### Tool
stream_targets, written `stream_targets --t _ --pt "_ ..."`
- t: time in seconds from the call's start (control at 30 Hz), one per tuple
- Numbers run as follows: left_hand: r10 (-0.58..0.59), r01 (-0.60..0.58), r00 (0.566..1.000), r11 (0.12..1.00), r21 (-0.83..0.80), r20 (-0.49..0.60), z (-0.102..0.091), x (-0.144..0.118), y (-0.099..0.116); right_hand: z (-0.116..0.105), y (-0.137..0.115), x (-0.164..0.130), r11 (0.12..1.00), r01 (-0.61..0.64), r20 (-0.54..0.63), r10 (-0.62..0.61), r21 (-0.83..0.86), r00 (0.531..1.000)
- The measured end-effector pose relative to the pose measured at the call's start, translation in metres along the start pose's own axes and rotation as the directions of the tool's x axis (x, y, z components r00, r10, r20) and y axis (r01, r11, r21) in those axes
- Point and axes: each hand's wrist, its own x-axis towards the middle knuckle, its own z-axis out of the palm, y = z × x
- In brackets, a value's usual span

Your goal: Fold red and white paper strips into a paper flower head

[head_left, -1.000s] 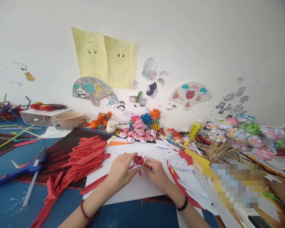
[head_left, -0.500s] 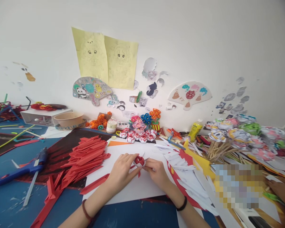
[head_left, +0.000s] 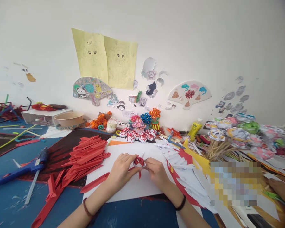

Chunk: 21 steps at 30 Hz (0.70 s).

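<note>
A small red-and-white folded paper flower [head_left: 139, 161] sits between the two hands over the white sheet [head_left: 130, 186], directly ahead of the person and about equally near each. The left hand [head_left: 120, 171] pinches its left side with curled fingers; the right hand [head_left: 156, 171] grips its right side. A red paper tail hangs from the flower toward the person, so its long axis runs near to far. Red folded strips [head_left: 87, 155] lie stacked to the left, white ones [head_left: 180, 161] to the right.
</note>
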Motion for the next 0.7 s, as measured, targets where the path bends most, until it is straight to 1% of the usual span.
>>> stream_targets --t 0.13,0.2,0.47,0.7 --pt "0.017 -0.017 1.0 1.0 -0.016 0.007 -0.0002 0.001 -0.0006 -0.0025 0.0025 0.0033 0.989 -0.05 0.016 0.048 0.136 0.999" --pt "0.001 0.0 1.0 0.999 -0.04 0.023 -0.0009 0.0014 -0.0005 -0.0049 0.0034 0.0042 0.986 -0.059 0.038 0.054 0.158 0.998" --pt "-0.101 0.108 0.993 0.989 -0.102 0.068 0.0 0.0 -0.0007 -0.008 0.0011 0.0011 0.984 -0.077 0.078 0.065 0.158 0.995" --pt "-0.141 0.148 0.988 0.981 -0.125 0.063 0.0062 -0.0025 -0.0044 -0.0033 -0.0051 -0.0034 0.991 -0.114 0.086 0.108 0.069 0.991"
